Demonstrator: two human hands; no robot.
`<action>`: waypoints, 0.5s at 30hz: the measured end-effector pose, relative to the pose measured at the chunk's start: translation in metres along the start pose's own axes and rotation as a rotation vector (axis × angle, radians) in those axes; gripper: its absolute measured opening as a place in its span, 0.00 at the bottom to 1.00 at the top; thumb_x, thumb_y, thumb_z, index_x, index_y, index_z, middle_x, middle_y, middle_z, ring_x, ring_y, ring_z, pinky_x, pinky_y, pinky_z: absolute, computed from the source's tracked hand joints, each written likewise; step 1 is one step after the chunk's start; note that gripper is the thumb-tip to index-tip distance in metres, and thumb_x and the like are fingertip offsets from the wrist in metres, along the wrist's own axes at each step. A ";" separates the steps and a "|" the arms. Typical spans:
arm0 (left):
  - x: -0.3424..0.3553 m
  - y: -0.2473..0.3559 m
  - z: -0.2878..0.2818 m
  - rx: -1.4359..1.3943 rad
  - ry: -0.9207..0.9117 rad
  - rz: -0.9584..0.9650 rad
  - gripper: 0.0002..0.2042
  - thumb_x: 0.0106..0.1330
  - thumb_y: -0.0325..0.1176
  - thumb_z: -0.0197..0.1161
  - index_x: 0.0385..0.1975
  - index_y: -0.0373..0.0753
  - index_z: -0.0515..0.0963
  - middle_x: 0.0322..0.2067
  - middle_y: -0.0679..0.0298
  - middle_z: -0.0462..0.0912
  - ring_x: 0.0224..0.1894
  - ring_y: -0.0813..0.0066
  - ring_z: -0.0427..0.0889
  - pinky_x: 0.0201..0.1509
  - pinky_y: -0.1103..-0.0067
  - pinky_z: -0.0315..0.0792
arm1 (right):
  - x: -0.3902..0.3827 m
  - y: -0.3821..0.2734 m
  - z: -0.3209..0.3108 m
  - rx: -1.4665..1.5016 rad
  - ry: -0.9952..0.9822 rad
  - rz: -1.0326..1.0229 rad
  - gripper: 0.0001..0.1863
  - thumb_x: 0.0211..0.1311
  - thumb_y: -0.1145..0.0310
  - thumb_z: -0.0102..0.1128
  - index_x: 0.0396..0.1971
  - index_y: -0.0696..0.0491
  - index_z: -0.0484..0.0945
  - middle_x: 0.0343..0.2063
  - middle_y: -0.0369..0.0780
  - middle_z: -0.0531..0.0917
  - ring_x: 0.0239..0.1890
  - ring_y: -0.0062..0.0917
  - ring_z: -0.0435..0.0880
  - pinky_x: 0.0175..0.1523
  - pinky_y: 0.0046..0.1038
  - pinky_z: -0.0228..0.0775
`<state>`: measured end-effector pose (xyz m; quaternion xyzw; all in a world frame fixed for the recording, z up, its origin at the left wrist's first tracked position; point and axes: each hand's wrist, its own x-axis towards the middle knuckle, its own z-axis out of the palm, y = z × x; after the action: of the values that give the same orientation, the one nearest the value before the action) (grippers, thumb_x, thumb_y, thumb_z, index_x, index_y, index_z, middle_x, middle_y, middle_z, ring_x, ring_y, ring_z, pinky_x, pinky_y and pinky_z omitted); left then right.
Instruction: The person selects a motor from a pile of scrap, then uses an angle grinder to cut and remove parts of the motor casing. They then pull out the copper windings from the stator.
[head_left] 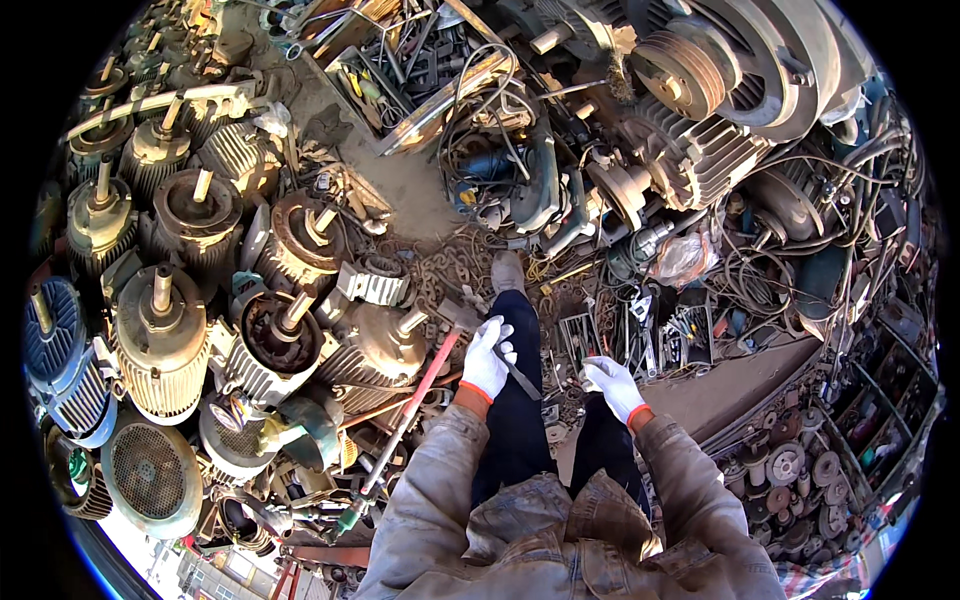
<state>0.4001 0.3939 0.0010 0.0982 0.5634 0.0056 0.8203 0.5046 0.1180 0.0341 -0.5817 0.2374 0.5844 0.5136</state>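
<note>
My left hand [488, 358], in a white glove with a red cuff, is closed on a flat grey metal bar [522, 382] that slants down in front of my dark-trousered legs. A long pole [430, 370], partly red, lies just left of that hand, with a grey metal piece at its upper end. My right hand [610, 385], gloved alike, is closed at the fingertips above my right leg; what is in it, if anything, is too small to tell. Beyond it lie wrenches [645, 335] and trays of tools [690, 335] on the ground.
Several rusty electric motors [160, 340] crowd the left. A crate of tools [405, 85] stands ahead, past a chain heap [450, 265]. A large pulley [680, 75], finned housing [705, 160] and tangled cables fill the upper right. A compartmented rack [865, 400] and small wheels [785, 465] lie at the right.
</note>
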 end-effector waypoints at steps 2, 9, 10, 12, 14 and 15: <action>0.041 0.025 0.008 0.242 0.108 0.088 0.13 0.77 0.38 0.67 0.56 0.45 0.79 0.40 0.70 0.83 0.27 0.82 0.77 0.29 0.79 0.73 | 0.014 -0.009 0.000 0.052 0.039 0.012 0.19 0.80 0.67 0.61 0.62 0.61 0.78 0.46 0.38 0.86 0.46 0.22 0.86 0.53 0.27 0.81; 0.176 0.086 0.024 1.210 0.298 0.500 0.30 0.68 0.43 0.71 0.68 0.37 0.75 0.55 0.55 0.83 0.52 0.63 0.84 0.59 0.70 0.76 | 0.052 -0.019 0.019 0.115 0.125 0.030 0.20 0.80 0.67 0.62 0.63 0.62 0.77 0.47 0.40 0.87 0.47 0.22 0.87 0.53 0.27 0.83; 0.190 0.089 0.035 1.280 0.289 0.516 0.32 0.67 0.44 0.71 0.69 0.37 0.74 0.58 0.53 0.83 0.57 0.59 0.84 0.65 0.68 0.75 | 0.057 -0.018 0.021 0.114 0.141 0.026 0.19 0.80 0.67 0.62 0.63 0.61 0.77 0.47 0.40 0.87 0.47 0.22 0.87 0.53 0.26 0.83; 0.212 0.088 0.046 1.149 0.283 0.483 0.35 0.67 0.40 0.71 0.73 0.36 0.70 0.61 0.53 0.82 0.61 0.61 0.83 0.68 0.70 0.74 | 0.066 -0.023 0.026 0.105 0.164 0.020 0.21 0.79 0.68 0.63 0.65 0.61 0.76 0.51 0.39 0.86 0.50 0.22 0.86 0.57 0.27 0.81; 0.231 0.088 0.032 0.897 0.260 0.328 0.34 0.68 0.36 0.72 0.73 0.36 0.69 0.59 0.56 0.82 0.39 0.72 0.84 0.45 0.74 0.79 | 0.077 -0.037 0.033 0.087 0.174 0.000 0.23 0.78 0.68 0.64 0.67 0.60 0.75 0.54 0.39 0.85 0.54 0.23 0.85 0.60 0.27 0.79; 0.233 0.089 0.041 0.719 0.185 0.214 0.33 0.68 0.36 0.73 0.72 0.36 0.69 0.58 0.57 0.82 0.31 0.76 0.81 0.36 0.77 0.77 | 0.088 -0.042 0.031 0.098 0.198 -0.020 0.25 0.78 0.68 0.65 0.69 0.60 0.73 0.57 0.40 0.84 0.56 0.24 0.84 0.63 0.28 0.77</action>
<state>0.5321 0.5031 -0.1854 0.4369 0.5876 -0.0979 0.6740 0.5457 0.1891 -0.0269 -0.6131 0.3095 0.5065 0.5213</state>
